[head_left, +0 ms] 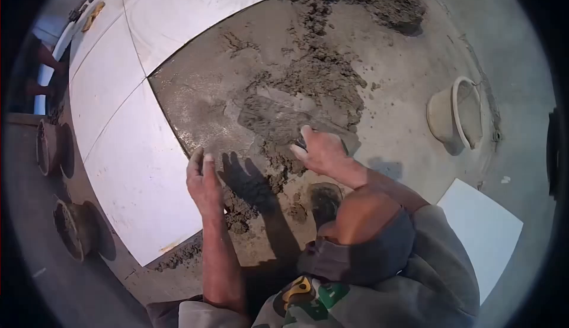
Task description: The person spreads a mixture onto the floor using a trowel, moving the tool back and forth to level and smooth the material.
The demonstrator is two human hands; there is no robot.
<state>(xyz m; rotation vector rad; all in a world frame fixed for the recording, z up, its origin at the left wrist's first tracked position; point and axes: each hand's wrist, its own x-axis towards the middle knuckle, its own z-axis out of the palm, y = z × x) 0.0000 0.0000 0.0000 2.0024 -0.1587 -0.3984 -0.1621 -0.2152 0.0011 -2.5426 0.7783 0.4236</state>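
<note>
My right hand [320,150] grips the handle of a trowel [278,120] whose flat blade, coated in grey mortar, lies on the wet mortar bed [278,85]. My left hand [203,178] hovers with fingers together and holds nothing, right at the edge of a laid white tile [133,174] where it meets the mortar. My knee [361,215] is bent below the right hand.
Several white tiles [172,13] are laid to the left and top. A pale bucket [459,113] lies tipped on its side at right. A loose white tile [483,227] rests at lower right. Two dark pans [74,227] sit at left. A mortar heap [391,5] lies at the top.
</note>
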